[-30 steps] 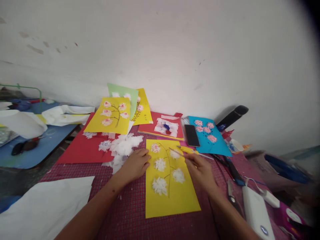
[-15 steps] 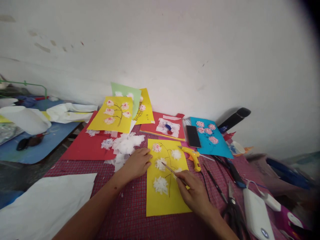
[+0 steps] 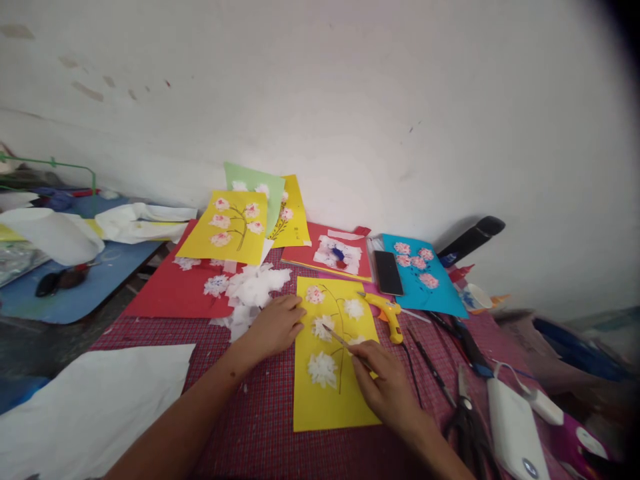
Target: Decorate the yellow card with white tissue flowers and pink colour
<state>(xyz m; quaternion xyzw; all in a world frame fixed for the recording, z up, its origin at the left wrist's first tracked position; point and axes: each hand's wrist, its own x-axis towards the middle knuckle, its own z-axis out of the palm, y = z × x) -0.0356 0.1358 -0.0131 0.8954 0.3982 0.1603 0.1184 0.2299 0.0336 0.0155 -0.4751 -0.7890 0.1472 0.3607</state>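
Observation:
A yellow sheet of paper [image 3: 320, 407] lies before me, with thin drawn stems and ruffled white paper flowers on it. The top-left flower [image 3: 315, 295] carries pink-red dabs. My right hand [image 3: 385, 380] grips a thin paintbrush [image 3: 339, 339], and its tip meets the middle-left white flower [image 3: 320, 330]. Part of another flower is hidden behind this hand. My left hand [image 3: 277, 325] rests flat with its fingertips at the sheet's left edge, holding nothing. Just beyond it lies a pile of white paper flowers [image 3: 255, 287].
Finished flower pictures, a yellow one [image 3: 200, 247] and a blue one [image 3: 450, 300], lean near the wall. To the right are a yellow glue gun [image 3: 393, 320], a phone [image 3: 388, 273], scissors [image 3: 467, 427] and a white power bank [image 3: 517, 427]. A paint-stained white paper [image 3: 327, 257] lies behind.
The view has shifted very slightly. The brush tip stays on the same flower, and both hands keep nearly the same place.

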